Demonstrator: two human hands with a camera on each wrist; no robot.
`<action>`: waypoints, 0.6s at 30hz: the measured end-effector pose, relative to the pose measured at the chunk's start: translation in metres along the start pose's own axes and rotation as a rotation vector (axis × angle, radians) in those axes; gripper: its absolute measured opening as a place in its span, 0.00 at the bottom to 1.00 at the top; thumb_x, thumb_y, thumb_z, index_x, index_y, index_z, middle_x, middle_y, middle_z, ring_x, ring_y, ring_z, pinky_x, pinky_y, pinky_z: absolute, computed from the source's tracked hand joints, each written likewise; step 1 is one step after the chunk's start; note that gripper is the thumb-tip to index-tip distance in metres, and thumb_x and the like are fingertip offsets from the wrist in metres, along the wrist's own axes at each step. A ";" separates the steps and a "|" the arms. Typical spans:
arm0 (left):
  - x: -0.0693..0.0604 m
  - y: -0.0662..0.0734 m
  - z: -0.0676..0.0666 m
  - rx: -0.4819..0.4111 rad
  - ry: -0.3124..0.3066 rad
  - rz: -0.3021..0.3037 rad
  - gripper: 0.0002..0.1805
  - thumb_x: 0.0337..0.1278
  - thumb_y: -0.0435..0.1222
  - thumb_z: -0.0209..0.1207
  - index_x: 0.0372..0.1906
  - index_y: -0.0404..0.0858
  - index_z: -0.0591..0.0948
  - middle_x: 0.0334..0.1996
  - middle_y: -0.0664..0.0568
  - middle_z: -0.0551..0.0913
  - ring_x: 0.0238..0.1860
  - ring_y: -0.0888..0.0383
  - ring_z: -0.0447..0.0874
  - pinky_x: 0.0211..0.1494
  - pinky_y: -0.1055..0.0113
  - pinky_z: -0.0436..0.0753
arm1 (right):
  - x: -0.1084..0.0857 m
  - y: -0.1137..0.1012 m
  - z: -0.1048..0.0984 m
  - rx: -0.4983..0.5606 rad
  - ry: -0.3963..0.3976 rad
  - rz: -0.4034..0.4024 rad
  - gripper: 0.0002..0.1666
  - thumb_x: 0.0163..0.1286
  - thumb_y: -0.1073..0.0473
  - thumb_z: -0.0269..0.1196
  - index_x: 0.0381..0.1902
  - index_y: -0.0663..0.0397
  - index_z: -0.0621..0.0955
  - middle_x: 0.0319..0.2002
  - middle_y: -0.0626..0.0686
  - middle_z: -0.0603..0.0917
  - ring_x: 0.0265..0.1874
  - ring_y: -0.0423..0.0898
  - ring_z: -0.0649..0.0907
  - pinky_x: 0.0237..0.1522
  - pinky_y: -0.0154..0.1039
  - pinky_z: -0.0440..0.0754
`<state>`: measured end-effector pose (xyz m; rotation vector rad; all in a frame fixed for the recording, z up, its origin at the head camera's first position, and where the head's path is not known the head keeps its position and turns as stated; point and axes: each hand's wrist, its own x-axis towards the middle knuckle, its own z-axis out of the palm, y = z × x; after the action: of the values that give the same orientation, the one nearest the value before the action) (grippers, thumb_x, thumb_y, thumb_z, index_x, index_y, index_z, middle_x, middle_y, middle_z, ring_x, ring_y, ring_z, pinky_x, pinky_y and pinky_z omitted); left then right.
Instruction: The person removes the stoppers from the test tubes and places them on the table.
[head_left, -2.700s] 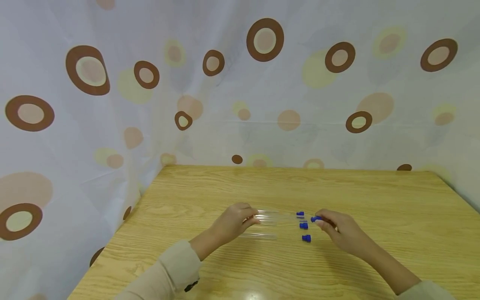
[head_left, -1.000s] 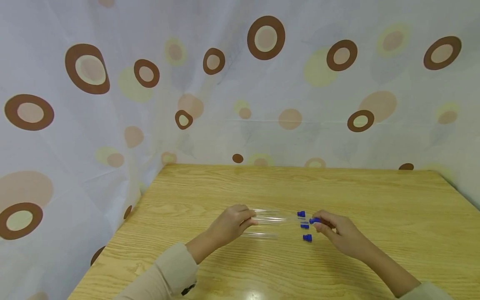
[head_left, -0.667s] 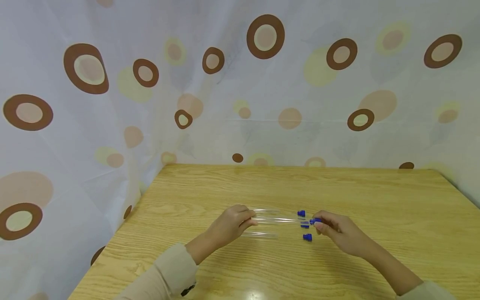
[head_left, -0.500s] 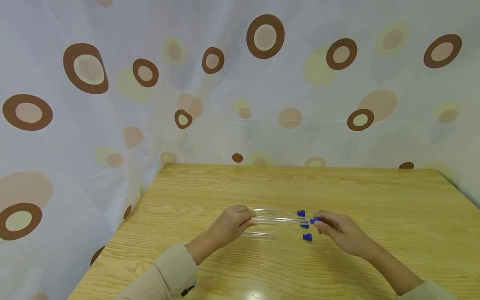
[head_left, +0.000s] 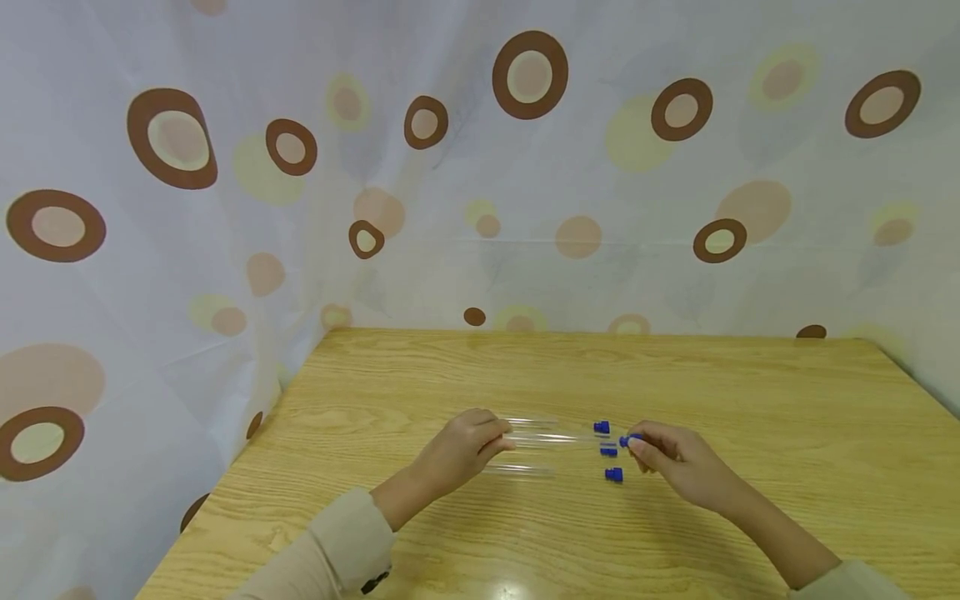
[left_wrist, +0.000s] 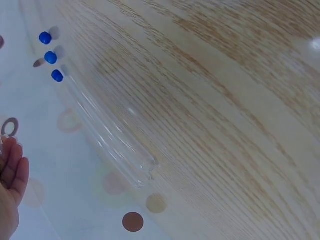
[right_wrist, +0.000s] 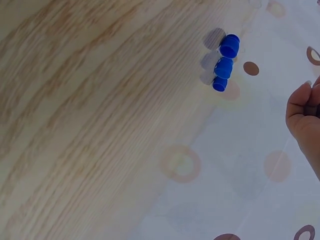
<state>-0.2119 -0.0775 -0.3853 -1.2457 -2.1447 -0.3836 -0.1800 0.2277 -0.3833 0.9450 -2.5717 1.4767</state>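
Note:
In the head view my left hand grips a clear test tube near its left end, holding it roughly level with the other end pointing right. My right hand pinches a blue stopper between thumb and fingers, right at the tube's far end. Whether stopper and tube touch, I cannot tell. Below them on the table lie three more blue stoppers in a column. Other clear test tubes lie side by side, their rounded ends showing in the left wrist view. Neither wrist view clearly shows the held things.
The wood-grain table spreads around both hands. A pale curtain with brown ringed circles hangs behind and to the left of it. A bright reflection sits near the table's front.
Over the last few seconds the held tube has come to extend rightward and the stopper has shifted slightly left, so they have drawn close. During the last half second the hands have barely moved.

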 end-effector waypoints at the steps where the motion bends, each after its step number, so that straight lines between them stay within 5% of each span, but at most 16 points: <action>1: 0.000 0.000 0.001 -0.002 0.000 0.001 0.09 0.49 0.35 0.64 0.35 0.34 0.83 0.30 0.51 0.84 0.32 0.60 0.82 0.39 0.78 0.81 | 0.000 0.000 0.000 0.014 -0.009 -0.001 0.11 0.74 0.65 0.46 0.30 0.54 0.73 0.21 0.50 0.71 0.16 0.40 0.66 0.16 0.35 0.66; 6: -0.001 -0.001 0.000 -0.014 -0.007 -0.006 0.09 0.49 0.35 0.64 0.35 0.34 0.83 0.30 0.50 0.84 0.32 0.59 0.83 0.38 0.78 0.81 | 0.000 0.002 0.001 0.008 0.001 -0.007 0.11 0.74 0.66 0.46 0.31 0.55 0.73 0.21 0.49 0.71 0.18 0.39 0.68 0.18 0.35 0.67; 11: -0.002 -0.002 0.000 -0.033 -0.033 -0.018 0.08 0.50 0.34 0.63 0.35 0.34 0.83 0.31 0.50 0.84 0.32 0.59 0.82 0.38 0.78 0.81 | -0.001 0.002 0.003 -0.131 0.064 -0.032 0.06 0.71 0.66 0.51 0.38 0.58 0.76 0.26 0.40 0.75 0.22 0.33 0.73 0.19 0.31 0.71; 18: -0.002 -0.001 -0.004 -0.038 -0.067 -0.036 0.08 0.51 0.34 0.62 0.36 0.34 0.83 0.32 0.49 0.84 0.34 0.58 0.83 0.40 0.77 0.82 | -0.002 0.003 0.004 -0.225 0.104 -0.069 0.08 0.67 0.68 0.55 0.43 0.62 0.77 0.30 0.46 0.81 0.27 0.28 0.76 0.21 0.30 0.74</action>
<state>-0.2108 -0.0819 -0.3839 -1.2580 -2.2284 -0.4048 -0.1789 0.2264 -0.3880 0.8933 -2.5349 1.1569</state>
